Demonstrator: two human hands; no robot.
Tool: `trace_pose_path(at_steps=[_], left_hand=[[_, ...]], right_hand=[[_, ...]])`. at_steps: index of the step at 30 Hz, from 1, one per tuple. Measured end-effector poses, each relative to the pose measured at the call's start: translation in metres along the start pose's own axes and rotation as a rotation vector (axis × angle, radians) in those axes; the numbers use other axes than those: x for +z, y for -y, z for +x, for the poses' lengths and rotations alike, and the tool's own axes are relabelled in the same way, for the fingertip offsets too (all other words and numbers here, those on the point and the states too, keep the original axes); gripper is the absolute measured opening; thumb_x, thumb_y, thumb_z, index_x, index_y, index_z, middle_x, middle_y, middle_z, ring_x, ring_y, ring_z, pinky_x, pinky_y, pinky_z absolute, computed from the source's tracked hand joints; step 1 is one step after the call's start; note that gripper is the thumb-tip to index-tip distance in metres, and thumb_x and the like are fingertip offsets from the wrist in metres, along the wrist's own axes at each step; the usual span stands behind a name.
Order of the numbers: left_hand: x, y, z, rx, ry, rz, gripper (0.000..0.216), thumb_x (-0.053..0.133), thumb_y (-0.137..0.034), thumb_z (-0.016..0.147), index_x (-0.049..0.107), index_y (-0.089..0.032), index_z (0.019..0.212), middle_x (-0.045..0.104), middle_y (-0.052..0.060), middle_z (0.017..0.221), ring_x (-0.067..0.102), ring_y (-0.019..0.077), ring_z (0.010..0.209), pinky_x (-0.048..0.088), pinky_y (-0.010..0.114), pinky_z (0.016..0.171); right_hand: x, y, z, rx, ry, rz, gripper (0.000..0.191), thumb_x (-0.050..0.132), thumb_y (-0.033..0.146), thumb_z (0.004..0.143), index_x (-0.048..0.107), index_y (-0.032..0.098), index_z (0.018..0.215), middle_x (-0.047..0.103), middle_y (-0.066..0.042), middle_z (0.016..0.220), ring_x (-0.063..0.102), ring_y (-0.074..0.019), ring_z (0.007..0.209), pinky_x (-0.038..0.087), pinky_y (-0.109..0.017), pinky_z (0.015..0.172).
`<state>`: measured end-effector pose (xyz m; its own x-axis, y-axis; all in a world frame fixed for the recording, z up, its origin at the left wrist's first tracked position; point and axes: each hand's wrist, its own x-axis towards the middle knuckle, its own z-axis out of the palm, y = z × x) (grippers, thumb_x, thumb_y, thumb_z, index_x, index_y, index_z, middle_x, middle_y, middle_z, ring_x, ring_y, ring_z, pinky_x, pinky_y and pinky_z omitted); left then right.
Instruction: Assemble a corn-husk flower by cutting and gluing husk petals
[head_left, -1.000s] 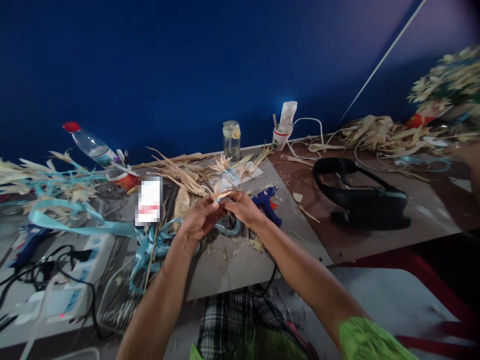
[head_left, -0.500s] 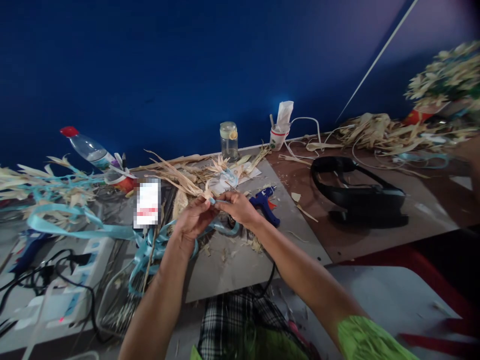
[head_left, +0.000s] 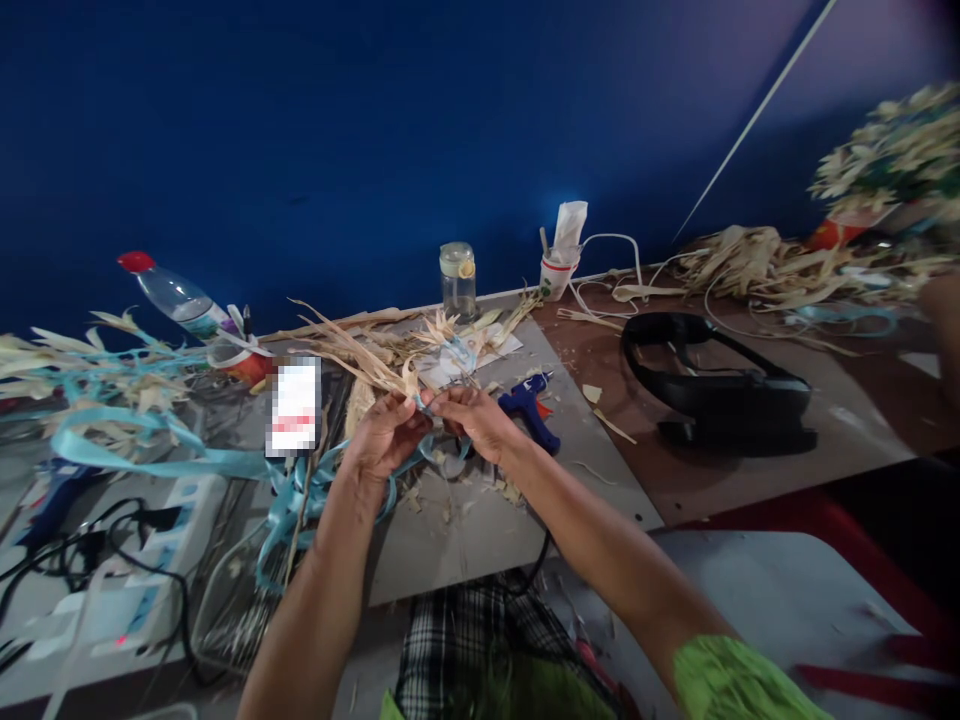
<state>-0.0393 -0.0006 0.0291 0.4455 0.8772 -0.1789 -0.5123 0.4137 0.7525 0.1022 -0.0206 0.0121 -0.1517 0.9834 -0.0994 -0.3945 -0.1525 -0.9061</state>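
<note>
My left hand (head_left: 385, 437) and my right hand (head_left: 471, 418) meet above the grey board (head_left: 480, 520), fingers pinched together on a small piece of dried husk (head_left: 411, 383) bound with light blue ribbon (head_left: 225, 462). The ribbon trails down and to the left from my hands across the table. Both hands are closed on the husk and ribbon piece. A blue glue gun (head_left: 529, 405) lies just right of my right hand.
Dried husk strips (head_left: 352, 350) lie behind my hands. A glass jar (head_left: 457, 280), a paper cup (head_left: 556, 270) and a tilted water bottle (head_left: 174, 293) stand near the blue wall. A black headset (head_left: 720, 390) lies right. A power strip with cables (head_left: 127, 590) sits left.
My hands have shifted slightly left and lowered a little while still pinching the husk and ribbon. The view has barely moved.
</note>
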Motion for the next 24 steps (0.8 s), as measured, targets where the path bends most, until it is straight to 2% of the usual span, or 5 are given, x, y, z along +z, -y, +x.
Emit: trace_pose_path(at_steps=[5, 8, 14, 17, 24], left_hand=[[0.003, 0.005, 0.002, 0.116, -0.077, 0.16, 0.024, 0.078, -0.017, 0.055, 0.059, -0.013, 0.068, 0.065, 0.001, 0.073, 0.059, 0.0111, 0.069, 0.047, 0.023, 0.067], [0.002, 0.009, 0.004, 0.206, -0.116, 0.254, 0.022, 0.077, -0.019, 0.057, 0.056, -0.014, 0.064, 0.063, -0.001, 0.065, 0.058, 0.0094, 0.063, 0.045, 0.022, 0.066], [0.002, 0.009, 0.005, 0.09, -0.092, 0.195, 0.025, 0.076, -0.016, 0.054, 0.052, -0.014, 0.06, 0.061, -0.001, 0.061, 0.055, 0.0087, 0.057, 0.041, 0.021, 0.058], [0.006, 0.012, 0.007, 0.119, -0.155, 0.134, 0.027, 0.076, -0.011, 0.052, 0.05, -0.015, 0.06, 0.06, -0.002, 0.058, 0.056, 0.0086, 0.056, 0.04, 0.02, 0.056], [0.009, 0.017, 0.009, 0.167, -0.162, 0.065, 0.03, 0.077, -0.01, 0.053, 0.048, -0.016, 0.06, 0.055, -0.004, 0.055, 0.054, 0.0085, 0.055, 0.041, 0.021, 0.058]], right_hand=[[0.003, -0.004, 0.001, -0.062, -0.132, -0.156, 0.029, 0.073, 0.037, 0.055, 0.059, 0.013, 0.064, 0.05, 0.005, 0.052, 0.039, -0.006, 0.048, 0.029, -0.021, 0.049], [0.005, -0.007, 0.0, -0.114, -0.218, -0.301, 0.026, 0.066, 0.038, 0.062, 0.062, 0.013, 0.066, 0.054, 0.003, 0.055, 0.044, -0.0085, 0.051, 0.034, -0.022, 0.051], [0.012, -0.005, -0.013, -0.331, -0.264, -0.801, 0.017, 0.052, 0.025, 0.075, 0.067, 0.017, 0.074, 0.067, -0.004, 0.075, 0.058, -0.0166, 0.07, 0.04, -0.026, 0.066], [0.015, -0.006, -0.017, -0.331, -0.268, -0.958, 0.017, 0.051, 0.024, 0.076, 0.068, 0.02, 0.081, 0.068, -0.007, 0.078, 0.059, -0.0193, 0.072, 0.039, -0.028, 0.066], [0.014, -0.008, -0.012, -0.281, -0.217, -0.569, 0.016, 0.054, 0.024, 0.071, 0.067, 0.016, 0.077, 0.065, -0.002, 0.071, 0.056, -0.0167, 0.069, 0.041, -0.026, 0.066]])
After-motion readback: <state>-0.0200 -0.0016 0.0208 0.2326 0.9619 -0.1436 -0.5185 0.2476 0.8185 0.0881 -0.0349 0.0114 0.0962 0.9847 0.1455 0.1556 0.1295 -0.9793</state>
